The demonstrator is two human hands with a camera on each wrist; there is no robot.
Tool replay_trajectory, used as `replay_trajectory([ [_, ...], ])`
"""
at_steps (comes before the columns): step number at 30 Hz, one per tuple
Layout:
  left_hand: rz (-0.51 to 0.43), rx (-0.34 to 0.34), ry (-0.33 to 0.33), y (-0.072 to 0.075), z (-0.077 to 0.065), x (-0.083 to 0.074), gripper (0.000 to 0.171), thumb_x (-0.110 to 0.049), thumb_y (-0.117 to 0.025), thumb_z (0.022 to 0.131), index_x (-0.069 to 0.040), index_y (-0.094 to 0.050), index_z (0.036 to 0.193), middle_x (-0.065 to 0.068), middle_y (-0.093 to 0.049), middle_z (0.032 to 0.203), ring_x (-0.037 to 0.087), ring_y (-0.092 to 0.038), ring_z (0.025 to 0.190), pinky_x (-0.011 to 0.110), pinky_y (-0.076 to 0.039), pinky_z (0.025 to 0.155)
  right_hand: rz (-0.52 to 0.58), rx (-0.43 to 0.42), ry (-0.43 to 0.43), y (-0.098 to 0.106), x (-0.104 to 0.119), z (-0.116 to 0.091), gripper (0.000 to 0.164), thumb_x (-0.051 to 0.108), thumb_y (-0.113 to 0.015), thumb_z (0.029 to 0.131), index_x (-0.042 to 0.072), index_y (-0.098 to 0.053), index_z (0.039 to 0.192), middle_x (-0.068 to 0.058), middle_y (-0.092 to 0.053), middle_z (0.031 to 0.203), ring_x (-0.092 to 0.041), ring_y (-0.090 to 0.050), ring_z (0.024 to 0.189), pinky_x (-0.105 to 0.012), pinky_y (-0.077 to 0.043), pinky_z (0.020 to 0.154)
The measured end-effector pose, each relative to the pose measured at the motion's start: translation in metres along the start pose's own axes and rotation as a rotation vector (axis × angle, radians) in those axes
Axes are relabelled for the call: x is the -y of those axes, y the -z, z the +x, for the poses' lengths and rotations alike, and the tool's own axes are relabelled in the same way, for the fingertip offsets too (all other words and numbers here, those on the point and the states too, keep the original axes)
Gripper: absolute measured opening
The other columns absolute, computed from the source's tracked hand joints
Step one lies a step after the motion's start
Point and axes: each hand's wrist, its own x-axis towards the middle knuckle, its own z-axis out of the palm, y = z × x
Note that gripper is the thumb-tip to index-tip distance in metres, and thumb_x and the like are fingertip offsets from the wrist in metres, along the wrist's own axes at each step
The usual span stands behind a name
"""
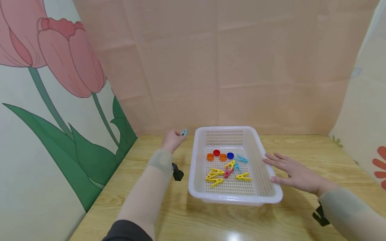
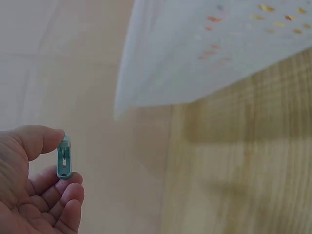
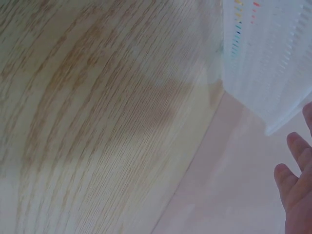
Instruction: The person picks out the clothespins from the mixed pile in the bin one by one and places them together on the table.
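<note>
While the left hand (image 1: 172, 140) pinches a light-blue plastic clothespin (image 1: 184, 132) left of the white perforated plastic basket (image 1: 230, 198), the spread right hand (image 1: 295, 172) is at its right rim (image 1: 258, 140); multicoloured plastic clothespins (image 1: 228, 173) and round caps (image 1: 222, 157) lie inside, so work seems partway.

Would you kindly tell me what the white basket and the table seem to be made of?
White basket: probably moulded plastic, fairly glossy, judging by its smooth sheen and regular perforations.
Table: wood or wood-look laminate, fairly glossy, given its grain and bright reflection.
</note>
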Motion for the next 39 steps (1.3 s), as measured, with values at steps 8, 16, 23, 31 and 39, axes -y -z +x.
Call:
replay_trajectory([
  [8, 0.071, -0.017, 0.077, -0.005, 0.006, 0.025, 0.037, -0.033, -0.068, 0.088, -0.004, -0.06, 0.109, 0.011, -0.062, 0.106, 0.027, -0.057, 0.095, 0.042, -0.047, 0.08, 0.013, -0.003, 0.005, 0.0, 0.001, -0.002, 0.068, 0.037, -0.069, 0.086, 0.027, -0.04, 0.147, -0.009, -0.033, 0.153, -0.048, -0.023, 0.137, -0.077, -0.025, 0.087],
  [16, 0.113, -0.002, 0.095, -0.013, 0.003, 0.042, 0.034, -0.031, -0.067, 0.089, -0.002, -0.059, 0.107, 0.012, -0.061, 0.103, 0.026, -0.057, 0.091, 0.041, -0.049, 0.077, 0.002, -0.001, 0.006, 0.001, 0.002, -0.004, 0.068, 0.037, -0.068, 0.087, 0.027, -0.04, 0.147, -0.008, -0.033, 0.153, -0.048, -0.023, 0.137, -0.077, -0.024, 0.088],
  [23, 0.168, 0.004, 0.113, -0.023, 0.002, 0.056, 0.027, -0.027, -0.068, 0.089, -0.004, -0.059, 0.098, 0.009, -0.059, 0.091, 0.023, -0.054, 0.08, 0.037, -0.047, 0.07, 0.001, 0.005, 0.008, 0.004, 0.006, -0.003, 0.067, 0.037, -0.067, 0.087, 0.026, -0.04, 0.147, -0.009, -0.033, 0.153, -0.049, -0.024, 0.136, -0.078, -0.024, 0.088],
  [31, 0.318, 0.039, 0.125, -0.035, 0.01, 0.073, 0.028, -0.035, -0.069, 0.087, -0.007, -0.066, 0.093, 0.004, -0.064, 0.089, 0.023, -0.058, 0.08, 0.043, -0.046, 0.079, -0.009, 0.005, 0.01, 0.006, 0.007, -0.001, 0.068, 0.038, -0.067, 0.087, 0.023, -0.04, 0.147, -0.012, -0.033, 0.152, -0.05, -0.025, 0.135, -0.078, -0.023, 0.089],
  [39, 0.379, 0.079, 0.114, -0.045, 0.013, 0.082, 0.035, -0.041, -0.064, 0.09, -0.01, -0.063, 0.074, 0.003, -0.062, 0.074, 0.022, -0.056, 0.073, 0.058, -0.037, 0.094, -0.011, 0.007, 0.01, 0.005, 0.008, 0.0, 0.068, 0.038, -0.067, 0.087, 0.022, -0.041, 0.147, -0.012, -0.034, 0.152, -0.05, -0.025, 0.135, -0.078, -0.023, 0.09],
])
